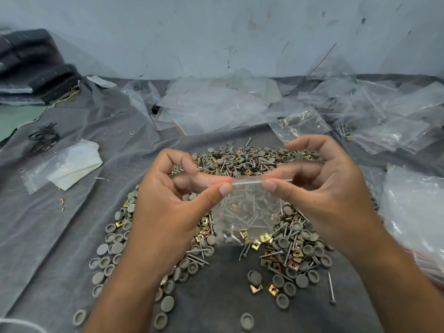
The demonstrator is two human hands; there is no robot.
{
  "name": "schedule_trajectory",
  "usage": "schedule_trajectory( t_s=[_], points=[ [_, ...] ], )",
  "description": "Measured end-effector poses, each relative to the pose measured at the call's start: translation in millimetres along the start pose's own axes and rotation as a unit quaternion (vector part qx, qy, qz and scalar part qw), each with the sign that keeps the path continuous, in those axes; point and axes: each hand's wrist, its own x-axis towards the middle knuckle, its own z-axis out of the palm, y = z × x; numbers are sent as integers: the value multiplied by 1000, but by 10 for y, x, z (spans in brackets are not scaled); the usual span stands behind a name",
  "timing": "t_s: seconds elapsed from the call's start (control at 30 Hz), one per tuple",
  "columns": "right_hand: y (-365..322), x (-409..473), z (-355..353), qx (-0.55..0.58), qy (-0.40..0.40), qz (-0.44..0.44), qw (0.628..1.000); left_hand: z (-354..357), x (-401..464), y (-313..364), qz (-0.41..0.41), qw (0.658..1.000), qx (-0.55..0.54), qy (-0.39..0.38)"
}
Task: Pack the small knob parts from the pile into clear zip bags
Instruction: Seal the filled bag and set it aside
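A small clear zip bag point(249, 212) hangs in mid-air over the pile, holding screws, grey knobs and brass clips. My left hand point(173, 205) pinches the left end of its red-lined zip strip between thumb and fingers. My right hand point(319, 188) pinches the right end of the strip the same way. Under both hands lies the pile point(295, 246) of grey round knob parts, screws and brass clips, spread in a ring on the grey cloth point(60, 231).
Empty clear zip bags point(216, 104) lie heaped at the back and right. A stack of bags point(415, 212) sits at the right edge. A folded white bag point(69, 164) and black ties point(44, 138) lie at the left. A wall stands behind.
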Motion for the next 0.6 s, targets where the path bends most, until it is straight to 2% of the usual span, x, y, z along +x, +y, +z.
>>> schedule_trajectory(
  t_s=[0.2,0.33,0.47,0.6],
  points=[
    [25,11,-22,26,-14,-3,1000,16,13,-25,9,1000,-1,-5],
    [11,-13,9,40,-8,6,999,2,19,-12,-14,1000,-12,-4],
    [-41,-26,47,38,-12,-3,999,5,3,7,-25,999,20,-31],
    [-60,-35,50,17,-16,0,1000,18,-17,5,-14,999,38,-19]
  ],
)
